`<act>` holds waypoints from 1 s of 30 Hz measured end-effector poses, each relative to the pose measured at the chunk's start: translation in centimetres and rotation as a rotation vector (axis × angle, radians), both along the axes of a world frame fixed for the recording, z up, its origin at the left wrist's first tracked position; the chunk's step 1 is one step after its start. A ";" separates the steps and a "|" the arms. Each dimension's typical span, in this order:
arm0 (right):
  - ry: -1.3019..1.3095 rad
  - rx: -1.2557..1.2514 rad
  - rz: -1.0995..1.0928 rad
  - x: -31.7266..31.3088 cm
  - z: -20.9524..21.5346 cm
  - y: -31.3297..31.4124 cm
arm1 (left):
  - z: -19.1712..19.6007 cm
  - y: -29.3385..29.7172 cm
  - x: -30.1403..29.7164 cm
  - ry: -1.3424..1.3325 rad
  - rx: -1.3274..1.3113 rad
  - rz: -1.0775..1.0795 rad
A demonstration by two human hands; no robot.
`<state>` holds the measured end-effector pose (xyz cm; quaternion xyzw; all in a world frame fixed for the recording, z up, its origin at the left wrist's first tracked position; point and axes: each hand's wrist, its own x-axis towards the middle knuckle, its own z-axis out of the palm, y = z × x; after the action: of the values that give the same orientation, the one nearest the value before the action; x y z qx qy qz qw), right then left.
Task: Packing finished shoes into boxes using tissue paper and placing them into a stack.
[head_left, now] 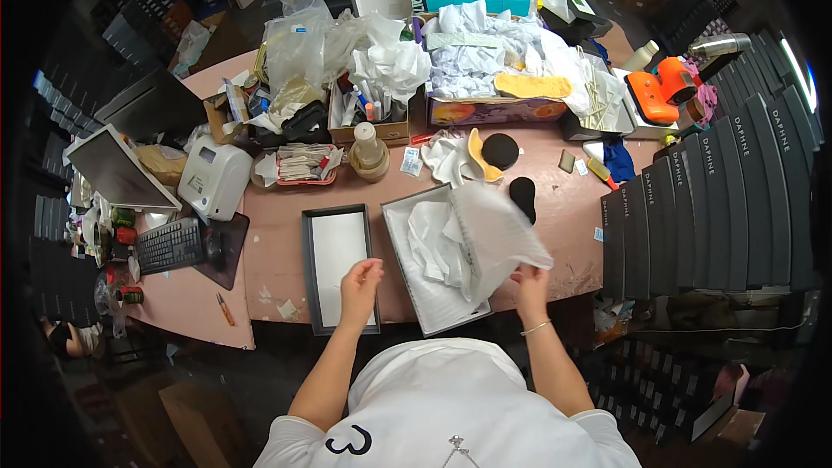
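A shoe box [485, 305] with dark grey outer sides stands open before me, slightly turned. Crumpled white tissue paper [429, 238] lies inside it; what is beneath is hidden. My right hand [530, 284] pinches the lower right corner of a thin white packing sheet [498, 234], which is raised and slanted over the box's right side. Left of the box lies a dark grey lid [336, 270] with its white inside facing up. Over the lid's right edge is my left hand [360, 284], its fingers loosely bent and apart, with nothing visible in them.
Behind the box are a black round pad [500, 151], a yellow insole-shaped piece [482, 156] and a black pad [523, 199]. A label printer [214, 178], keyboard [170, 245] and monitor [126, 169] stand left. Stacked dark shoe boxes [702, 208] border the right. A paper-filled carton [494, 110] stands behind.
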<state>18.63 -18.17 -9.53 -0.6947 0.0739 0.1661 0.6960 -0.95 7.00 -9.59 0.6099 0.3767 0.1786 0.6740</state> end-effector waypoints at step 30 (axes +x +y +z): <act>-0.759 -0.031 0.857 -4.7 12.3 13.0 | 2.2 -5.3 2.0 -0.208 -0.887 0.353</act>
<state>13.92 -5.18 2.80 -0.6838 -0.4670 0.1713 0.5338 1.06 1.69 -7.39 0.1696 0.4446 0.1723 0.8625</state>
